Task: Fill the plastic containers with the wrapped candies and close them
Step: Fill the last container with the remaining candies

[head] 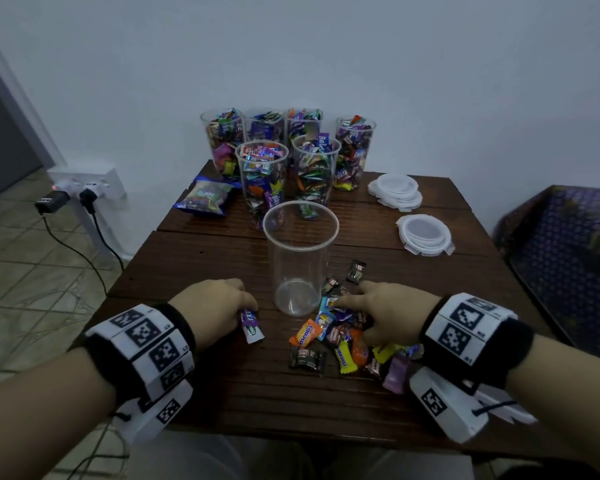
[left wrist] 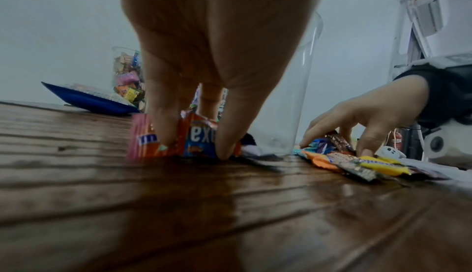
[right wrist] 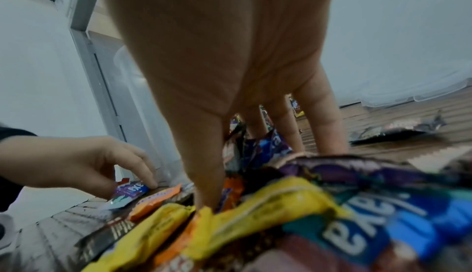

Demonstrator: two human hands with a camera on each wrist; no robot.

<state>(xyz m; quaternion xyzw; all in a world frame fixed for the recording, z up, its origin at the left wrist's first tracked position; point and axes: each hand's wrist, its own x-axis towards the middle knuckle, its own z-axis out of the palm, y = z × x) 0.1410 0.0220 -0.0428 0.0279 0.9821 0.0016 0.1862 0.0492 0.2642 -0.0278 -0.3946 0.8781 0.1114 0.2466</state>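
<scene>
A home room: tiled floor (head: 32, 271), plain wall, wooden table (head: 222, 393), patterned bedcover (head: 568, 254) beside it.

Both forearms reached forward over the near edge of the table (head: 222, 393), each wrist wrapped in a black band bearing white marker blocks. The left hand (head: 215, 308) lay palm down toward the near left corner, fingers curled downward, its fingertips (left wrist: 224, 151) pressed onto candy wrappers (left wrist: 194, 141) (the thumb's place could not be made out). The right hand (head: 392, 315) sat palm down nearer the right edge, fingers (right wrist: 207, 175) spread and lowered into the loose candies (head: 343, 337).
</scene>
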